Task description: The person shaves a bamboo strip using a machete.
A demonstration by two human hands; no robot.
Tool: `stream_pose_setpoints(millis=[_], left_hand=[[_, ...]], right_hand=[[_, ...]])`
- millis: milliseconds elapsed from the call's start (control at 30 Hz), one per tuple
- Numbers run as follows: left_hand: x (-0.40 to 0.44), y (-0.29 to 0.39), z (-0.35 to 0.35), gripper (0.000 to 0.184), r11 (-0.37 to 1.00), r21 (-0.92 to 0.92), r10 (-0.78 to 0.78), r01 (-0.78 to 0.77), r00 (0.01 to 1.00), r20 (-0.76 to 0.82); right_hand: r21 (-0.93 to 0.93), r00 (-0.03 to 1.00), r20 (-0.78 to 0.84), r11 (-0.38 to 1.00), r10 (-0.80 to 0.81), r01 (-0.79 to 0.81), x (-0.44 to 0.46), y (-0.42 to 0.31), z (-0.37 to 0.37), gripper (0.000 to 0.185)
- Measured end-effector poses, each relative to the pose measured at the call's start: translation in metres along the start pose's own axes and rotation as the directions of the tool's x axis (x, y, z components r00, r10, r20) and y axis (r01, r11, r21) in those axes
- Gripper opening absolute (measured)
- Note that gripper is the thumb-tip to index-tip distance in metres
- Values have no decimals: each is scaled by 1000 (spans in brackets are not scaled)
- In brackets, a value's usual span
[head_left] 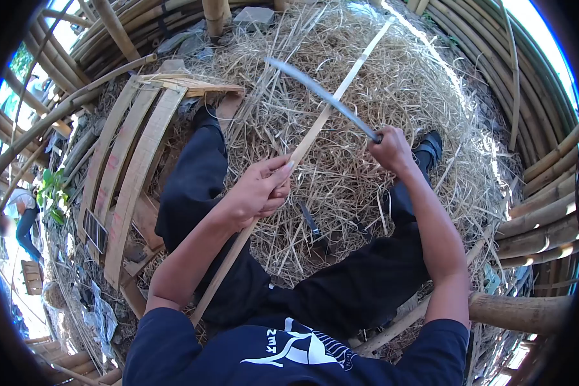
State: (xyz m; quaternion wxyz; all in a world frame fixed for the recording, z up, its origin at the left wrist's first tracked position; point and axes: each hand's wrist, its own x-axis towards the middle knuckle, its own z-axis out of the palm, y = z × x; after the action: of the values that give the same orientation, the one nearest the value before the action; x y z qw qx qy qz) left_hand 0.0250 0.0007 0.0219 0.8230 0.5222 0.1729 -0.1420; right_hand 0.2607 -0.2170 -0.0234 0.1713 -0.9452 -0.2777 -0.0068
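A long, pale bamboo strip [311, 133] runs slantwise from beside my body to the far side of the straw. My left hand [264, 186] is closed around it near the middle. In my right hand [391, 150] is the handle of a machete, its long blade [328, 96] slightly blurred. The blade crosses the strip beyond my left hand; whether it touches the strip I cannot tell. Between my legs a second, dark-bladed knife [309, 220] lies on the straw.
Straw and thin shavings [367, 77] cover the ground. On the left stands a slatted wooden crate [141, 174] with a dark phone-like rectangle [95, 231] on it. Bamboo poles [540, 309] rise around me. Another person [26, 219] is at the far left.
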Motion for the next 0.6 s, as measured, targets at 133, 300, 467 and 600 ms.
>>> stream_pose_setpoints(millis=[133, 300, 467, 600], left_hand=[[-2, -1, -2, 38, 1000, -4, -17, 17, 1000, -5], [2, 1, -5, 35, 1000, -26, 15, -16, 998, -54], [1, 2, -8, 29, 998, -46, 31, -34, 998, -60], [1, 2, -3, 34, 999, -9, 36, -36, 998, -44]], right_hand=[[-19, 999, 27, 1000, 23, -23, -4, 1, -10, 28], [132, 959, 206, 977, -194, 170, -32, -31, -7, 23], [185, 935, 174, 943, -309, 278, -27, -31, 5, 19], [3, 941, 149, 951, -305, 308, -12, -15, 7, 17]])
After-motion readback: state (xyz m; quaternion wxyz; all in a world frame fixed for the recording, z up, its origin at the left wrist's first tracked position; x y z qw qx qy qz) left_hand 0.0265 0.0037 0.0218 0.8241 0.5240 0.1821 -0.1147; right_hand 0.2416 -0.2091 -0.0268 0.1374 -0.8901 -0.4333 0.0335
